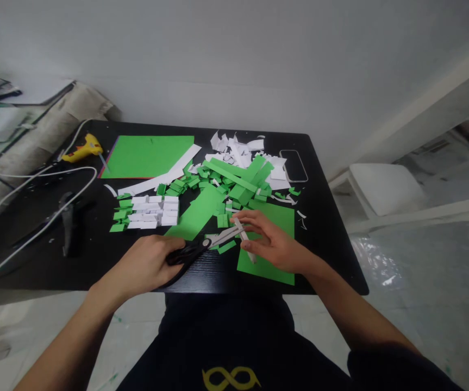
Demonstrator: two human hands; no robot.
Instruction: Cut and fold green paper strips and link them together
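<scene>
My left hand [152,263] is closed around the black handles of a pair of scissors [205,244]. Their blades point right and meet a narrow white paper strip [248,247], which my right hand [273,241] pinches between thumb and fingers. Under my right hand lies a green paper sheet [270,271]. Another green piece of paper [195,214] is beyond the scissors. A heap of green paper strips and small folded pieces [238,182] spreads over the table's middle. Left of it, white and green folded pieces [155,212] stand in rows.
Farther back on the black table [107,260] are a green sheet stack [148,155], white paper scraps [234,149] and a pale-rimmed rectangular object [295,165]. A yellow glue gun [83,149] with its white cord and a black tool [68,222] lie left. A white stool [385,187] stands right.
</scene>
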